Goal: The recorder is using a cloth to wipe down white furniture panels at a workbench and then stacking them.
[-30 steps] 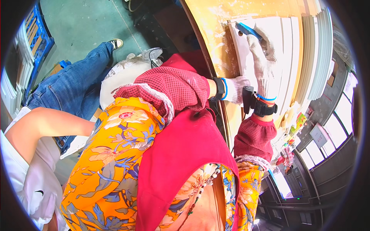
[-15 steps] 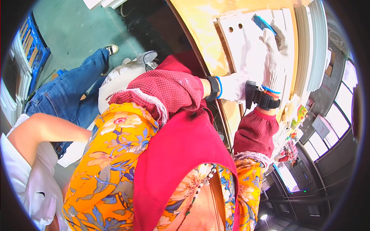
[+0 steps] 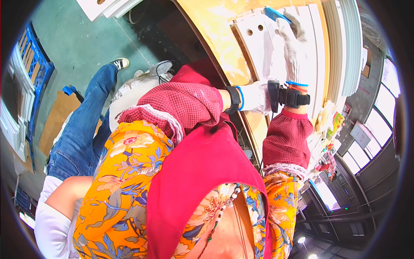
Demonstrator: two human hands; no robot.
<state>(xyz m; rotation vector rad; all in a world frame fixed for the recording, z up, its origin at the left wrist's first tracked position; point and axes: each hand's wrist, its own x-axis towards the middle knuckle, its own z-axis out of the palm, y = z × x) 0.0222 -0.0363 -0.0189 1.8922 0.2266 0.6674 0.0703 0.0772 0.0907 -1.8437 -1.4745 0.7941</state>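
My right hand [image 3: 292,45], in a white knit glove, is closed around a narrow blue flat tool [image 3: 276,14] over a white panel [image 3: 258,45]. The tool's exact kind does not show. Two round holes are cut in the panel near the tool, and its edge is brown. My left hand [image 3: 256,97], gloved too, lies at the near end of the panel. Glare and the black device on my right wrist [image 3: 293,97] hide its fingers. Both wrists wear black straps and blue bands.
Under the panel is a yellowish worktop [image 3: 215,21]. Stacked white boards [image 3: 343,47] line its right side. At my left a person in blue jeans [image 3: 79,138] stands close by. Beyond are a blue pallet [image 3: 39,77] and a white bag [image 3: 133,88].
My right hand has carried the blue tool farther away and a little left, closer to the holes. My left hand stays about in place. The person beside me has shifted posture.
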